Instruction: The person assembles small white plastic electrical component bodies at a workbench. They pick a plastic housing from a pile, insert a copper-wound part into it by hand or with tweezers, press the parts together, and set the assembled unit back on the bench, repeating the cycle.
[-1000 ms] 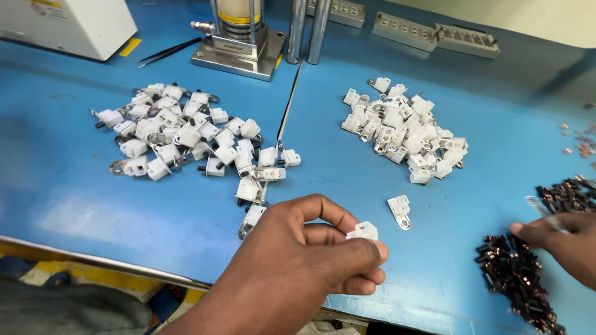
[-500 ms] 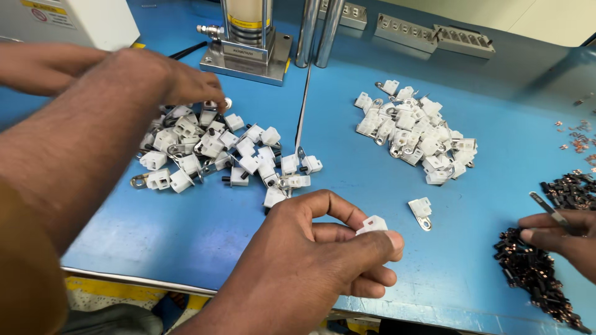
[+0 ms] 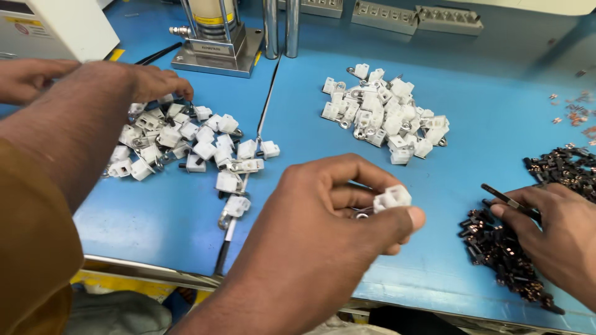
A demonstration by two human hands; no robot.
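Pinching white connector housing (image 3: 392,198) in my left hand (image 3: 335,229), lifted off blue bench (image 3: 347,149) for access. My right hand (image 3: 552,229) grips tweezers (image 3: 506,200) narrowly over black parts pile (image 3: 496,248).

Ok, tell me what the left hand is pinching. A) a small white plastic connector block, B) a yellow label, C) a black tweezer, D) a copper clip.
A: the left hand pinches a small white plastic connector block between thumb and fingers above the blue table, while the right hand holds dark tweezers by the pile of small dark parts.
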